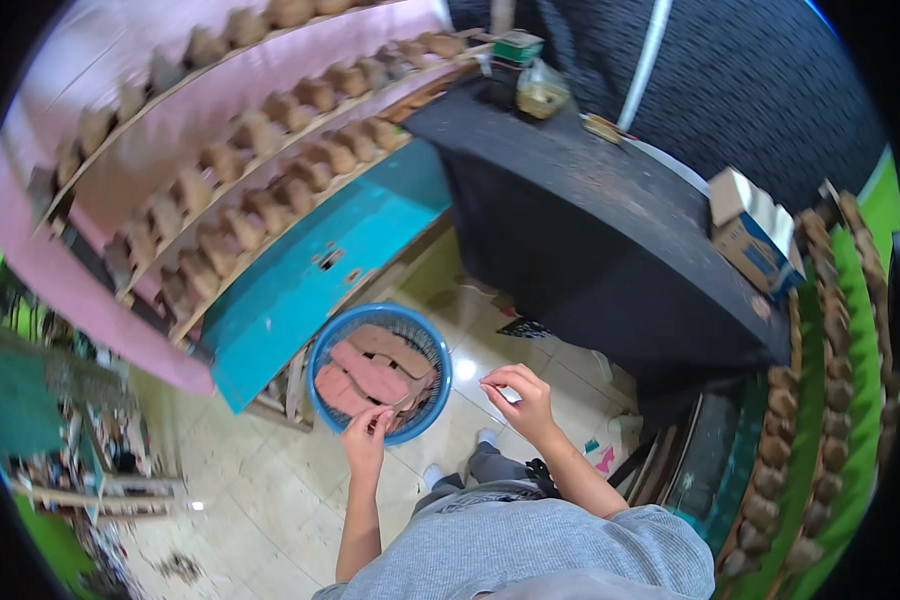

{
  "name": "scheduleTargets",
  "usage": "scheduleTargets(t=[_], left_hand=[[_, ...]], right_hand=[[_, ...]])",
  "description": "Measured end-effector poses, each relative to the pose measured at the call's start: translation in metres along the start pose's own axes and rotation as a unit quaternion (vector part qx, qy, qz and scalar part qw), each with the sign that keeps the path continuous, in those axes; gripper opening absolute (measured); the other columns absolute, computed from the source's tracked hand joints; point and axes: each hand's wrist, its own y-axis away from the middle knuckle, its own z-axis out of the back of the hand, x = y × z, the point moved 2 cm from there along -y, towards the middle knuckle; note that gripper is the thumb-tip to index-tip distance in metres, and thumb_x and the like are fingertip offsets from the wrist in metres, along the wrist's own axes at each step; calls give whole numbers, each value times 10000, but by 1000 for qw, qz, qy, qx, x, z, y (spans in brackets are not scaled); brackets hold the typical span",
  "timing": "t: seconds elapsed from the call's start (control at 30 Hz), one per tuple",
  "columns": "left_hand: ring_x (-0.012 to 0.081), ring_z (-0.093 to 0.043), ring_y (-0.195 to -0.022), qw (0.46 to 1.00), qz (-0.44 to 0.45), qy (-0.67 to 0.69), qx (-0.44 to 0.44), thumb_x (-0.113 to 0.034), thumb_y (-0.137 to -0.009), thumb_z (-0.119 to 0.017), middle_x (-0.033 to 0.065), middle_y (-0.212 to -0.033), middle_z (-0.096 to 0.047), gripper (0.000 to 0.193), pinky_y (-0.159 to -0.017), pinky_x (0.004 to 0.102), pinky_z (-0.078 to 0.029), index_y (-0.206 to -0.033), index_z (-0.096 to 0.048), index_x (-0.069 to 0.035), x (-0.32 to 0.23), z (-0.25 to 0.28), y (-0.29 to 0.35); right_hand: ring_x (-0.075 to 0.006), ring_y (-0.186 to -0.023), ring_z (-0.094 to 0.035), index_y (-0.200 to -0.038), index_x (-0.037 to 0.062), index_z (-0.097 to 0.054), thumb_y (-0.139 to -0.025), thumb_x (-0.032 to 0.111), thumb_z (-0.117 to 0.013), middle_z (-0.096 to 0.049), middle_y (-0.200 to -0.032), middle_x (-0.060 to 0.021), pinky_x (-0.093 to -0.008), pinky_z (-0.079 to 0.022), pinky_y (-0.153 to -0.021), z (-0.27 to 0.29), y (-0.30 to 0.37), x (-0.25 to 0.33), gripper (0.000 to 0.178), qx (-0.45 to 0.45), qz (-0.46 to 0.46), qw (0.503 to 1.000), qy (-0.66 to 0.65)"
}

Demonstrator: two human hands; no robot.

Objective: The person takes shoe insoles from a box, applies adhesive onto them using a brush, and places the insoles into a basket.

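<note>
My left hand hovers over the near rim of a round blue basket, with thumb and fingers pinched together. My right hand is raised to the right of the basket over the tiled floor, its fingertips also pinched. Whether something thin is held between the two hands is too small to tell. The basket stands on the floor and holds several flat pink and brown sole-shaped pieces.
Pink wall shelves at the left carry rows of brown shoe forms above a teal cabinet. A black-covered table stands ahead with a cardboard box and a jar. More forms line green shelves at the right.
</note>
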Motion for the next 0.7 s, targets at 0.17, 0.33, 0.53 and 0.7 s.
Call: scheduleTargets(t=[0.17, 0.33, 0.53, 0.7], left_hand=[[136, -562, -584, 994, -67, 61, 69, -111, -784, -703, 80, -728, -650, 96, -552, 255, -453, -854, -704, -45, -44, -72, -8], [155, -570, -600, 979, -128, 60, 149, -122, -777, -712, 79, -742, -657, 99, -576, 264, -465, -841, -704, -48, -100, -152, -8], [155, -589, -618, 957, -177, 93, 211, -101, -782, -701, 74, -757, -661, 85, -578, 268, -474, -847, -697, -47, -158, -275, 2], [126, -578, -629, 926, -214, 155, 268, -70, -790, -689, 68, -762, -658, 75, -593, 243, -468, -855, -698, -35, -232, -366, 29]], right_hand=[[-197, -773, -622, -831, 58, -681, -726, 4, -715, -661, -832, -71, -288, -504, -660, 78, 8, -6, 122, -103, -2, 991, 82], [-203, -770, -622, -821, 63, -682, -719, 10, -722, -661, -826, -62, -300, -504, -676, 150, 20, -27, 122, -164, -8, 976, 142], [-204, -754, -623, -825, 68, -685, -715, 29, -732, -662, -820, -60, -299, -502, -664, 248, 38, -69, 126, -189, 12, 961, 202], [-196, -761, -628, -812, 51, -685, -695, -5, -725, -671, -809, -65, -289, -504, -674, 318, 54, -103, 136, -239, -39, 944, 223]])
